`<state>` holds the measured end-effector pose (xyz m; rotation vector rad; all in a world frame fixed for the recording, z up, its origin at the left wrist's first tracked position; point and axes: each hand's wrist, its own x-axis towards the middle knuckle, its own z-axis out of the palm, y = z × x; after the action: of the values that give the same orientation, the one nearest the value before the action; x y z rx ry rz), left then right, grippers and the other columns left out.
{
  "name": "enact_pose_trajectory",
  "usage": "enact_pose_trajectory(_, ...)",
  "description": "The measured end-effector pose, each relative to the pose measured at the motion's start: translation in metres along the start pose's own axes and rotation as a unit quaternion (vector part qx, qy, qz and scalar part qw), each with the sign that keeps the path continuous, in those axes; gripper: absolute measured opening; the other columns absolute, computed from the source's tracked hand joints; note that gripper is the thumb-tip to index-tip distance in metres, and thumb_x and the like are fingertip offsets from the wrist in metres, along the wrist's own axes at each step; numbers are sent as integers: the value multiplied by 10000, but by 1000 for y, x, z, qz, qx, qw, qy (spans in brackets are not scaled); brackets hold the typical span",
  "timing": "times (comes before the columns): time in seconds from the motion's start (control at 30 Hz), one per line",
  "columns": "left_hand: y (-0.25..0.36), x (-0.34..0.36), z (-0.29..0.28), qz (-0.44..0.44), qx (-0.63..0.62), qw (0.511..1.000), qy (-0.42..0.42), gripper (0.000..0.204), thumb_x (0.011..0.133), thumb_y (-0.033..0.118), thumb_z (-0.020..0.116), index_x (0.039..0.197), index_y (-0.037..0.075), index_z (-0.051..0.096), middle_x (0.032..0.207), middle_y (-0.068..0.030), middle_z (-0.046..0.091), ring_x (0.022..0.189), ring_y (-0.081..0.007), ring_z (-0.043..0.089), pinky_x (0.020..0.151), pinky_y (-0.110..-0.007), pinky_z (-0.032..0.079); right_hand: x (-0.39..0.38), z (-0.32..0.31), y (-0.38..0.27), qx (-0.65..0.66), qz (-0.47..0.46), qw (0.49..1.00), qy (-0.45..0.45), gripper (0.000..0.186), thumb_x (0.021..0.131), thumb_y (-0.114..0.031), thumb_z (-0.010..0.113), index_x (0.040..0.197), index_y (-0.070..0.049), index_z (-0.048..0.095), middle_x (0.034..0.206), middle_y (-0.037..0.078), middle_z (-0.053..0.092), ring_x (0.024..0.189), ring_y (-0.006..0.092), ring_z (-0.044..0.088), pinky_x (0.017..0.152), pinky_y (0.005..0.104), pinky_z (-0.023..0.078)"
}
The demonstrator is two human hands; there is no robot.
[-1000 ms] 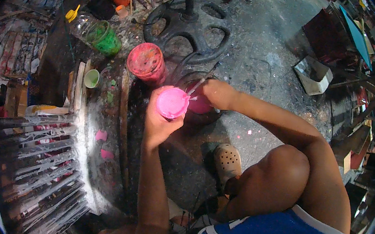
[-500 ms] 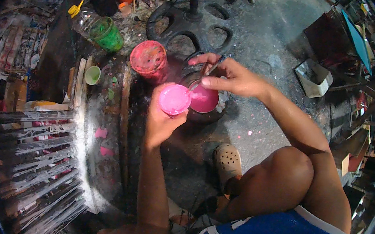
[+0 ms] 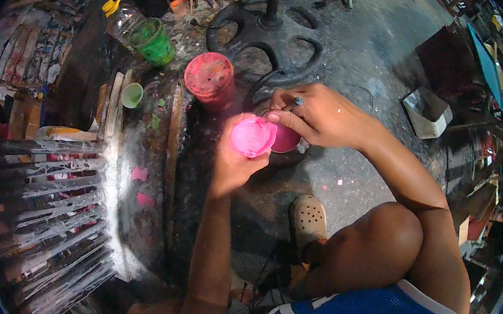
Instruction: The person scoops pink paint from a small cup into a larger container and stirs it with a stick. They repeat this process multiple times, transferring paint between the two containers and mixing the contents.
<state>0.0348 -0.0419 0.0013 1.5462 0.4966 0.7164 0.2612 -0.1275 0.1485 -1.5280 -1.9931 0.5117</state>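
Both grips closed | my left hand (image 3: 235, 166): round pink plastic-looking cup (image 3: 272, 136) | right hand (image 3: 322, 119): slim grey handle (image 3: 298, 101), pinched | hands close, presumably limiting drips

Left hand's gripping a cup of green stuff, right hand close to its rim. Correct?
Wrong colour: the stuff in the cup is pink, as the head view shows. The left hand does grip it, with the right hand close to its rim.

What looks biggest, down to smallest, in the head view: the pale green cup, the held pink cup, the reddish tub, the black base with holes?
1. Black base
2. Reddish tub
3. Pink cup; probably nearer the camera, so maybe enlarged
4. Pale green cup
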Motion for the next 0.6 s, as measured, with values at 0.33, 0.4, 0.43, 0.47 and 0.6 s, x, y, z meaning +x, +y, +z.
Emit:
enact_pose_trajectory(0.33, -2, 7, 6, 10, 15, 1000, 24, 759, 831, -20, 928, 1494, 34, 564, 1389, -92, 664, 1307, -211, 656, 1165, -389, 521, -9, -11, 4, 30, 61, 998, 12, 412, 1167, -381, 626, 1058, 1, 733, 877, 291, 718, 818, 498, 718, 707, 552, 556)
enact_pose_trajectory(0.4, 0, 8, 5, 13, 33, 999, 29, 747, 838, -14, 931, 1492, 30, 570, 1376, -87, 677, 1297, -201, 661, 1163, -383, 523, -10, -16, 7, -8, 85, 996, 14, 445, 1170, -397, 626, 1016, 4, 741, 859, 286, 707, 783, 466, 721, 675, 504, 552)
enact_pose_trajectory(0.43, 0, 8, 3, 14, 47, 998, 29, 749, 839, -11, 933, 1493, 28, 571, 1380, -91, 677, 1301, -204, 660, 1164, -385, 522, -11, -17, 7, 27, 55, 996, 58, 459, 1173, -392, 626, 982, 11, 735, 839, 266, 703, 754, 427, 723, 664, 483, 547)
enact_pose_trajectory(0.47, 1, 9, 1, 20, 61, 997, 29, 750, 839, -8, 935, 1495, 26, 572, 1385, -95, 676, 1304, -206, 659, 1165, -387, 521, -12, -19, 8, 49, 50, 993, 96, 476, 1176, -388, 625, 948, 17, 729, 818, 247, 700, 725, 389, 724, 653, 461, 542)
enact_pose_trajectory(0.6, -3, 10, -1, 31, 81, 996, 32, 736, 828, -6, 937, 1476, 24, 588, 1385, -118, 681, 1298, -232, 669, 1156, -402, 526, -14, -29, 11, 97, 50, 968, 228, 508, 1187, -361, 623, 875, 32, 701, 749, 141, 671, 656, 243, 696, 639, 406, 531)
